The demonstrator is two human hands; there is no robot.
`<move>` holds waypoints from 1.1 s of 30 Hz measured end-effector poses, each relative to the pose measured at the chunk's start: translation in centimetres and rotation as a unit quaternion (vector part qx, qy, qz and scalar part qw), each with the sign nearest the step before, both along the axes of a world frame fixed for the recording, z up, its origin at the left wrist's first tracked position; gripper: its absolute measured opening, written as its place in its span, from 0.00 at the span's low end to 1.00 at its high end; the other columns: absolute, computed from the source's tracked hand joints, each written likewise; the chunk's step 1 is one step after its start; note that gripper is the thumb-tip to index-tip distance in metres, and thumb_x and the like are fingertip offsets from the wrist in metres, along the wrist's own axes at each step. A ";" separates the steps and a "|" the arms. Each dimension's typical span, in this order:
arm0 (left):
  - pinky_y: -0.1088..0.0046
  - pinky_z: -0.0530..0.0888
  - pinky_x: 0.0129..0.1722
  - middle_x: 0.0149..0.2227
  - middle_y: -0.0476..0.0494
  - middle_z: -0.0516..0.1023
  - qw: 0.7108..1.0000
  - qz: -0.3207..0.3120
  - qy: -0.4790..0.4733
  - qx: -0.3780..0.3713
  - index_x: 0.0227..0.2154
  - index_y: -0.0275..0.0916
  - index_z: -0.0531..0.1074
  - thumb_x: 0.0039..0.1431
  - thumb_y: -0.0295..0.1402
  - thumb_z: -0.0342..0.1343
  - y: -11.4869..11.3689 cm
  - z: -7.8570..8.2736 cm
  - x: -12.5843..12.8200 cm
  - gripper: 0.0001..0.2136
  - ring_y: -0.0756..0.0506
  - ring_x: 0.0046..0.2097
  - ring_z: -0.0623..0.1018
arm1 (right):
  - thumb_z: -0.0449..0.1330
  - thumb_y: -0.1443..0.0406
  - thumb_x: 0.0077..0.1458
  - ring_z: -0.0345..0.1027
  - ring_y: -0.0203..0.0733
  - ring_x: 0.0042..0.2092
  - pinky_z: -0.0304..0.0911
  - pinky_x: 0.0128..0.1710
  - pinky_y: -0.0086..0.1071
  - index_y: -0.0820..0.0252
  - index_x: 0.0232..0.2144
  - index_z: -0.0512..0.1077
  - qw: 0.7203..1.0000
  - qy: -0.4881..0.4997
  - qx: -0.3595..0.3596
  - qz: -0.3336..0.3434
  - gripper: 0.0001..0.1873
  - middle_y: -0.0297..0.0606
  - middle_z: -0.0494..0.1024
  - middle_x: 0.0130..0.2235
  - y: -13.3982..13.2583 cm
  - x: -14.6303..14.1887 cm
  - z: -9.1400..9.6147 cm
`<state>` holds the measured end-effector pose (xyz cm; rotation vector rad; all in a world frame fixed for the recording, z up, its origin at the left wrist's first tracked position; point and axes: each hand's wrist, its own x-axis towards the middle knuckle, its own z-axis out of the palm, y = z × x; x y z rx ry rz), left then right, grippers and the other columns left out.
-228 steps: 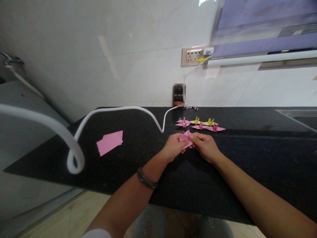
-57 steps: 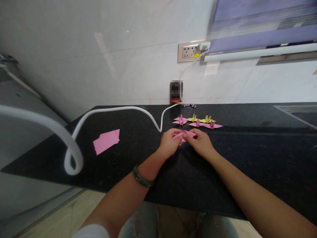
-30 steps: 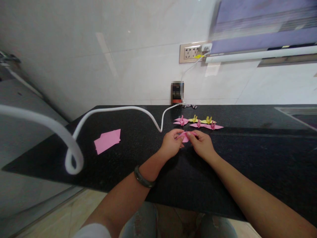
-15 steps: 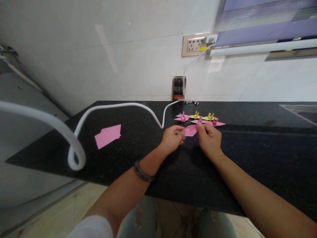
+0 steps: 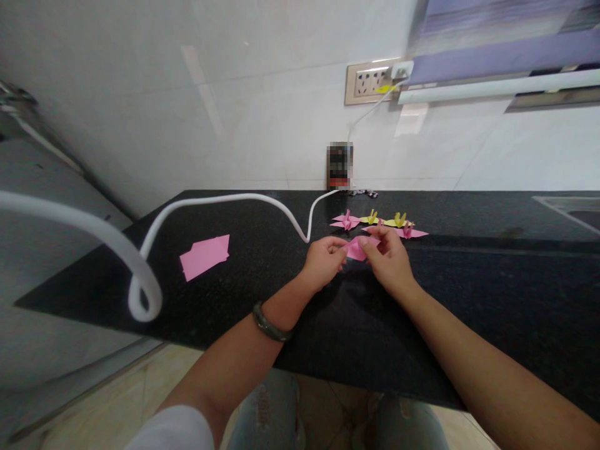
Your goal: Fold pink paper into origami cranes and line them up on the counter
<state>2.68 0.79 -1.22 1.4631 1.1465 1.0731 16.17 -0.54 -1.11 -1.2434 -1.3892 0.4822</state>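
A piece of pink origami paper [image 5: 357, 249], partly folded, is held up between both hands over the black countertop. My left hand [image 5: 323, 262] pinches its left corner between thumb and fingers. On the opposite side, my right hand [image 5: 390, 255] grips the paper, its thumb pressed on the near face. Just beyond the hands stand several folded paper cranes: a pink crane [image 5: 347, 220] at the left, yellow cranes [image 5: 400, 220] behind, and another pink crane [image 5: 409, 231] near the right hand. My fingers cover part of the folds.
Pink paper sheets [image 5: 205, 257] lie on the black countertop [image 5: 262, 219] to the left. A white cable [image 5: 248, 197] loops across the left side and reaches a phone-like pixelated object [image 5: 339, 165] against the wall. A socket panel [image 5: 370, 82] with a plug is above.
My right hand has shifted slightly left and changed its hold, with its fingers now behind the pink paper. The paper looks more bent and turned. My left hand stays nearly in place.
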 end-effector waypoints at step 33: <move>0.80 0.69 0.20 0.21 0.48 0.70 0.998 -0.020 -0.052 0.006 0.28 0.33 0.67 0.49 0.32 0.49 0.1 -0.3 0.0 0.07 0.55 0.21 0.69 | 0.58 0.56 0.41 0.56 0.28 0.20 0.52 0.19 0.24 0.63 0.24 0.67 0.948 0.148 -0.177 0.217 0.14 0.32 0.67 0.21 -0.2 -0.5 -0.4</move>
